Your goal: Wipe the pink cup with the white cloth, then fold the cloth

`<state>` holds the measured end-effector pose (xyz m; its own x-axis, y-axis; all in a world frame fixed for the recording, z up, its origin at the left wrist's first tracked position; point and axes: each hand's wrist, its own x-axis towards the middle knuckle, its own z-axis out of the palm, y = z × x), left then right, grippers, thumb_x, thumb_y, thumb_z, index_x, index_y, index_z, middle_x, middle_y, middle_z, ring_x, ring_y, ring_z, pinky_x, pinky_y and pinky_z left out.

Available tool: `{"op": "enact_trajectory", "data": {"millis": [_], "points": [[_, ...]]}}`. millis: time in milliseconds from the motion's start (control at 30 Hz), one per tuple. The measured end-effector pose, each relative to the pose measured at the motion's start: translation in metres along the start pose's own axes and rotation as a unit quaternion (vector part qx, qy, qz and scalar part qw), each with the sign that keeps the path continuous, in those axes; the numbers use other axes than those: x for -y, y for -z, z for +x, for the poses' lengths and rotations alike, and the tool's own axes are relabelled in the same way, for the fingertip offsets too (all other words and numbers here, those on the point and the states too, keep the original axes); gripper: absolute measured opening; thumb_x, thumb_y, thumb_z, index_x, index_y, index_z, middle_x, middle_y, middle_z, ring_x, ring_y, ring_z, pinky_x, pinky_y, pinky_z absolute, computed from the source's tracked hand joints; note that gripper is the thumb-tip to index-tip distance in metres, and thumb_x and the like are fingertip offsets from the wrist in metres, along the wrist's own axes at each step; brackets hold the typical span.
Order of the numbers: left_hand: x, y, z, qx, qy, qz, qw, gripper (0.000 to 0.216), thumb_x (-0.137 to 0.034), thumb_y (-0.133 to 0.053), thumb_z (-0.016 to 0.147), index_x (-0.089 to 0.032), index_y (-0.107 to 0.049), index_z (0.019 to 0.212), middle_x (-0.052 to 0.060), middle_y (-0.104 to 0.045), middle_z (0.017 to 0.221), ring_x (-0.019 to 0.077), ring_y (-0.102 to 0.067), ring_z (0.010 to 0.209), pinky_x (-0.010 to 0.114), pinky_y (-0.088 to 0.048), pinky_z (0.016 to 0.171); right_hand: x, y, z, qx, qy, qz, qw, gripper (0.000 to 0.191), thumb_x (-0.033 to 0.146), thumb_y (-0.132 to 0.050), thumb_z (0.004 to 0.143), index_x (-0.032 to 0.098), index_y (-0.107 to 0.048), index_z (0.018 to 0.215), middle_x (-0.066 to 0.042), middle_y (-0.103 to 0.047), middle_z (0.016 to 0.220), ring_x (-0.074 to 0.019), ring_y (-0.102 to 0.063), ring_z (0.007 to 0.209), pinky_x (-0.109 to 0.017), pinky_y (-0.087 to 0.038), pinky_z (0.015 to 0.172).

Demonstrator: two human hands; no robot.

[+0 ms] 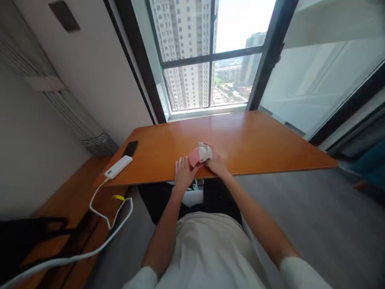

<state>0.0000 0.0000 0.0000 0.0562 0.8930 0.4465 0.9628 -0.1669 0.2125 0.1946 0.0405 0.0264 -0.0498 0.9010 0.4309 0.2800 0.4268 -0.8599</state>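
A small pink and cream cloth item (199, 154) lies near the front edge of an orange wooden table (258, 144). My left hand (183, 172) rests on the table with its fingers stretched out, touching the pink end. My right hand (217, 163) is closed on the cream end of the cloth item; its fingertips are partly hidden.
A black phone (130, 148) and a white power bank (118, 167) lie at the table's left corner, with a white cable (99, 208) hanging to the floor. A large window (207, 60) stands behind the table. A low wooden bench (75, 200) and a dark bag (24, 241) sit at the left.
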Motion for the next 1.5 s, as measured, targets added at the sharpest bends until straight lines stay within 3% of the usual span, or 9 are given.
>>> {"op": "enact_trajectory", "data": {"millis": [200,433,633,833,933,1033,1167,1333,1500], "points": [[0.000,-0.002,-0.003,-0.006,0.002,-0.010,1.000,0.054,-0.034,-0.063,0.108,-0.006,-0.055,0.153,0.027,-0.068,0.156,0.0390,-0.059,0.158,0.057,-0.041,0.138,0.007,-0.004,-0.006,-0.013,0.030,-0.049,0.998,0.086,0.011,-0.059,0.071,0.023,-0.059,0.156,-0.010,-0.078,0.144,-0.0311,-0.076,0.125,-0.050,-0.061,0.113],[0.000,0.003,-0.002,0.001,0.009,-0.034,0.999,0.046,-0.026,-0.055,0.109,-0.009,-0.054,0.152,0.023,-0.072,0.148,0.0365,-0.060,0.156,0.057,-0.042,0.137,0.047,-0.008,-0.018,0.002,0.157,-0.218,0.963,0.084,0.006,-0.061,0.080,0.022,-0.055,0.163,-0.017,-0.063,0.164,-0.0362,-0.061,0.150,-0.056,-0.053,0.125],[0.010,-0.002,-0.006,0.026,-0.003,-0.057,0.998,0.065,-0.022,-0.066,0.099,-0.014,-0.053,0.161,0.022,-0.062,0.165,0.0391,-0.052,0.164,0.059,-0.035,0.143,0.083,-0.029,-0.021,0.097,0.253,-0.389,0.880,0.073,0.007,-0.071,0.087,0.025,-0.063,0.157,-0.015,-0.053,0.176,-0.0488,-0.039,0.167,-0.080,-0.031,0.132],[0.018,-0.007,-0.010,0.008,-0.020,-0.111,0.994,0.080,-0.024,-0.078,0.090,-0.018,-0.053,0.165,0.019,-0.059,0.169,0.0424,-0.049,0.165,0.062,-0.039,0.141,0.085,-0.042,-0.027,0.164,0.308,-0.417,0.839,0.059,0.011,-0.074,0.093,0.021,-0.066,0.151,-0.016,-0.059,0.172,-0.0456,-0.038,0.169,-0.086,-0.005,0.138],[0.015,-0.005,-0.009,0.021,-0.010,-0.111,0.994,0.079,-0.024,-0.079,0.089,-0.018,-0.056,0.164,0.019,-0.058,0.170,0.0423,-0.048,0.166,0.060,-0.036,0.143,0.078,-0.038,-0.026,0.159,0.303,-0.397,0.852,0.067,0.009,-0.076,0.087,0.025,-0.066,0.152,-0.013,-0.059,0.172,-0.0428,-0.039,0.169,-0.080,0.001,0.141],[0.011,-0.002,-0.008,0.046,0.001,-0.116,0.992,0.075,-0.024,-0.075,0.092,-0.020,-0.057,0.164,0.017,-0.056,0.172,0.0400,-0.045,0.168,0.058,-0.031,0.146,0.075,-0.032,-0.022,0.142,0.291,-0.370,0.871,0.081,0.006,-0.075,0.079,0.026,-0.063,0.157,-0.012,-0.058,0.173,-0.0424,-0.041,0.168,-0.078,-0.003,0.142],[0.004,0.000,-0.004,0.060,0.005,-0.086,0.994,0.076,-0.024,-0.068,0.097,-0.016,-0.049,0.171,0.019,-0.051,0.176,0.0398,-0.042,0.170,0.061,-0.027,0.146,0.077,-0.024,-0.018,0.122,0.264,-0.335,0.896,0.083,0.007,-0.070,0.078,0.027,-0.063,0.159,-0.010,-0.057,0.174,-0.0411,-0.041,0.168,-0.076,-0.008,0.141],[-0.003,0.002,-0.001,0.054,0.010,-0.057,0.997,0.063,-0.024,-0.059,0.105,-0.012,-0.051,0.166,0.023,-0.058,0.169,0.0390,-0.047,0.166,0.060,-0.028,0.145,0.071,-0.014,-0.012,0.102,0.234,-0.295,0.921,0.082,0.006,-0.064,0.080,0.029,-0.063,0.158,-0.008,-0.058,0.172,-0.0379,-0.040,0.168,-0.067,-0.027,0.139],[-0.006,0.006,0.000,0.019,0.029,-0.082,0.996,0.049,-0.030,-0.056,0.110,-0.010,-0.052,0.154,0.024,-0.069,0.150,0.0377,-0.056,0.159,0.061,-0.036,0.140,0.049,-0.006,-0.004,0.052,0.194,-0.186,0.962,0.079,0.008,-0.060,0.081,0.024,-0.063,0.157,-0.012,-0.066,0.161,-0.0318,-0.058,0.152,-0.054,-0.047,0.131]]}}
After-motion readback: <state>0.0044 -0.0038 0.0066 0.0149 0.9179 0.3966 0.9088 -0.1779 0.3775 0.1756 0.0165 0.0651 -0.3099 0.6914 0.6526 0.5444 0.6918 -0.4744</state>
